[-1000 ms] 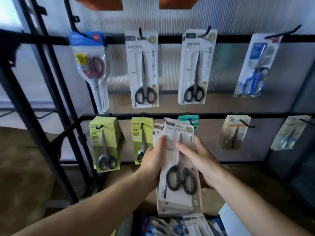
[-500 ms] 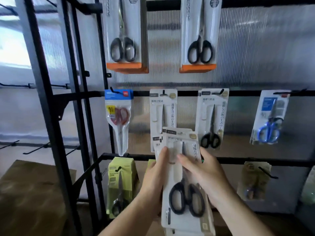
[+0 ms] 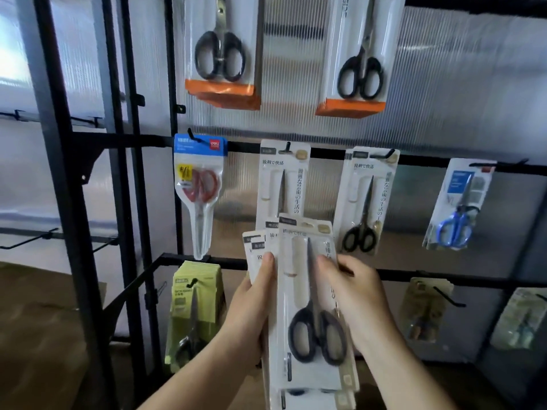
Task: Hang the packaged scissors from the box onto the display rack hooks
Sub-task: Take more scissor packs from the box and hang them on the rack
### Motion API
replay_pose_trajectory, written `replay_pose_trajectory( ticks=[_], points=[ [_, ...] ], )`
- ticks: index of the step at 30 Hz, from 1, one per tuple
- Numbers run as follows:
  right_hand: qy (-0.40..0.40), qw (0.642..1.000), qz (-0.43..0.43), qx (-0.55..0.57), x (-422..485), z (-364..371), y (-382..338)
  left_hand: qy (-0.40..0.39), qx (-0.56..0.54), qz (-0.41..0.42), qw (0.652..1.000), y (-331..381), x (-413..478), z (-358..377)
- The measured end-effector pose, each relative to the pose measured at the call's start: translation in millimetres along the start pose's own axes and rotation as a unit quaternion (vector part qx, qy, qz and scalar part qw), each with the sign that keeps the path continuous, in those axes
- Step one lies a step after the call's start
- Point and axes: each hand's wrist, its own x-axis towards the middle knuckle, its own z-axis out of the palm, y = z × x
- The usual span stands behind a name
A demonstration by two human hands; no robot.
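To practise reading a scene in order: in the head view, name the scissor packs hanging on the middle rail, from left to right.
red-handled scissors pack → first white pack, lower part hidden behind the held packs → second white pack → blue-handled scissors pack

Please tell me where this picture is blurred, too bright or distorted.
Head view: the backlit ribbed panel glows and the upper left is washed out. Head view: the held packs are fairly sharp, but the tan packs at lower right are smeared. Head view: the left post leans, likely from wide-angle distortion.
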Motion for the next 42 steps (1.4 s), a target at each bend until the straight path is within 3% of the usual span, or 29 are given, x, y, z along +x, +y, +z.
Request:
replay_pose_trajectory(
  ticks=[14, 19, 25, 30, 37, 42],
  points=[
    [0.090, 0.993, -0.043, -0.069, 0.8, 12.0, 13.1, 0.003, 0.030, 0.029, 0.999, -3.3, -6.5, 1.8],
    [0.088, 0.993, -0.043, -0.065, -0.3, 14.7, 14.2, 0.005, -0.002, 0.010, 1.000, -6.2, -4.8, -0.5],
    [0.058, 0.996, -0.063, -0.025, 4.2, 7.0, 17.9, 0.072, 0.057, 0.026, 0.995, -7.0, 0.0, -1.2],
    [0.041, 0.990, -0.124, -0.052, 5.6, 2.5, 3.1, 0.103, 0.103, 0.062, 0.987, 1.0, -0.3, -0.6],
    [0.049, 0.954, -0.282, -0.086, 27.8, 18.1, -46.4, 0.127, 0.099, 0.075, 0.984, 14.4, -3.9, -7.5],
    [0.075, 0.943, -0.309, -0.100, 40.0, 28.5, -65.6, 0.143, 0.090, 0.082, 0.982, 21.2, -7.3, -13.4]
  ],
)
